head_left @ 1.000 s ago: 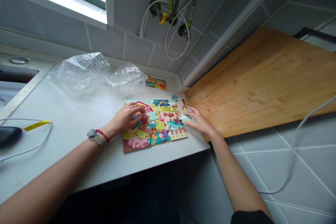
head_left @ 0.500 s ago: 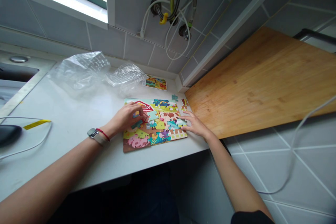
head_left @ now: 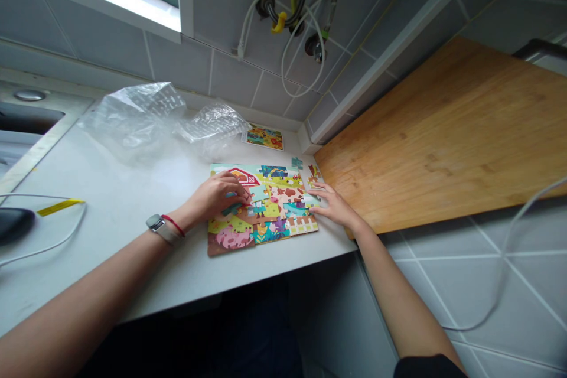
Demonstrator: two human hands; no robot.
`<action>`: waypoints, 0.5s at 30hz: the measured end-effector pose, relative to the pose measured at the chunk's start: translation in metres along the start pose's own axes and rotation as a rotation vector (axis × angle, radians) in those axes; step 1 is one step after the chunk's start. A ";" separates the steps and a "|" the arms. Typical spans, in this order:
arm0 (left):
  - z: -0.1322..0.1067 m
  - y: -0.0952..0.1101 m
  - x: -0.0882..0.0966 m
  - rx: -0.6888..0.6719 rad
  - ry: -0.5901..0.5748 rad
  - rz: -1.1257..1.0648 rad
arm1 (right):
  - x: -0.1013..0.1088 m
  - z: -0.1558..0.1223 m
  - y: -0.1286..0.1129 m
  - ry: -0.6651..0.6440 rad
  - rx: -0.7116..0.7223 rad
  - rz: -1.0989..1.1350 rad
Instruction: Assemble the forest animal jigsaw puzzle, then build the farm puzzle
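Observation:
A colourful farm jigsaw puzzle [head_left: 268,230] lies flat on the white counter, showing a red barn, a cow and a pink pig. My left hand [head_left: 221,194] is over its left half, with thumb and fingers closed around a jigsaw piece [head_left: 247,196] that they mostly cover. At the right edge of the puzzle rests my right hand [head_left: 334,207], fingers spread and touching the border pieces. Loose jigsaw pieces [head_left: 313,172] lie just beyond that hand, and a teal piece [head_left: 296,163] sits near the puzzle's top right corner.
Crumpled clear plastic wrap [head_left: 146,118] lies at the back of the counter, beside a small picture card [head_left: 264,137]. A wooden board [head_left: 443,142] bounds the right side. To the left are a sink [head_left: 48,130], a dark rounded object [head_left: 15,225] and a white cable [head_left: 66,242].
My left fingertips have shifted slightly to the right over the puzzle. My right hand stays at the right edge. The whole view has tilted a little.

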State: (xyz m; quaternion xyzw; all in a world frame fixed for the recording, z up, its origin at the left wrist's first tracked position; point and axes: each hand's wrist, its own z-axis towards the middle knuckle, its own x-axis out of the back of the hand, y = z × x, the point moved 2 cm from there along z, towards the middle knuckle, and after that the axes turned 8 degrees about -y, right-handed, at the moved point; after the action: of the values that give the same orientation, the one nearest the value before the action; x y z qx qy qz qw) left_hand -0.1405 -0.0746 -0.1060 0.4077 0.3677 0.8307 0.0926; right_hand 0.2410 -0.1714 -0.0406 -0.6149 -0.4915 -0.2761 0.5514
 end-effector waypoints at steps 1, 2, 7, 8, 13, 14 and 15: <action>0.000 0.000 0.000 -0.001 -0.003 0.003 | 0.001 0.000 0.000 0.001 -0.001 -0.003; 0.000 0.000 0.000 0.001 -0.006 0.009 | 0.001 0.000 0.000 0.004 -0.002 -0.003; 0.001 0.003 0.002 0.023 -0.014 0.048 | 0.002 0.001 0.000 0.036 -0.003 0.018; 0.001 0.004 0.003 0.024 -0.018 0.052 | 0.002 0.001 0.000 0.040 -0.002 0.021; 0.003 0.008 0.004 0.011 -0.015 0.061 | 0.003 0.004 0.000 0.038 -0.001 0.019; 0.002 0.008 0.004 0.006 -0.014 0.061 | 0.003 0.005 -0.001 0.039 0.000 0.015; 0.002 0.007 0.003 0.001 -0.015 0.061 | 0.003 0.006 -0.001 0.040 0.003 0.011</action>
State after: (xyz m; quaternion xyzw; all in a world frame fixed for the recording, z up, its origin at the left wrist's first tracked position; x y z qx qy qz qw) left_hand -0.1401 -0.0771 -0.0980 0.4248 0.3549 0.8299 0.0695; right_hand 0.2403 -0.1648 -0.0391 -0.6110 -0.4774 -0.2846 0.5637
